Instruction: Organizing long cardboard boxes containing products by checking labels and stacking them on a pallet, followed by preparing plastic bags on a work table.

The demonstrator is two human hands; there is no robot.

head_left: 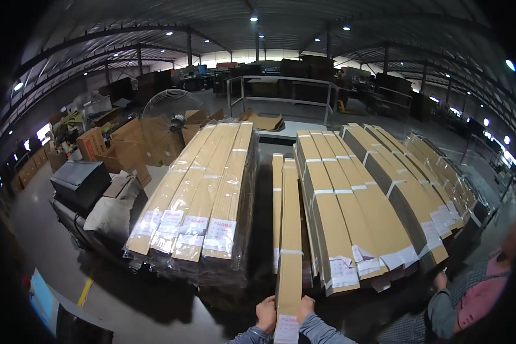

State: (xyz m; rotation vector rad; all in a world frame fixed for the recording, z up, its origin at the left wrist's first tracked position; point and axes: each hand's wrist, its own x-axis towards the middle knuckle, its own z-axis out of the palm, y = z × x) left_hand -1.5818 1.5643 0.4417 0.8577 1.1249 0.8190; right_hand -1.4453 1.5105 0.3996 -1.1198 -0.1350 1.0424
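Note:
A long, narrow cardboard pack [291, 229] runs away from me, with a white strap across it and a white label [286, 329] on its near end. My left hand [265, 314] is closed on its left edge near that end. On the opposite edge, my right hand [306, 308] grips it the same way. Beside it on the left lies a thinner cardboard strip [277, 215], partly hidden. To the right are strapped cardboard packs [355, 223] with white labels, stacked in rows.
A plastic-wrapped stack of long cardboard packs [198, 189] stands to the left. At the right a person in a pink garment [481, 298] has a hand [440, 280] near the stacks. A wire-guard fan [175, 117], a metal railing [281, 101] and a black box [80, 180] are farther off.

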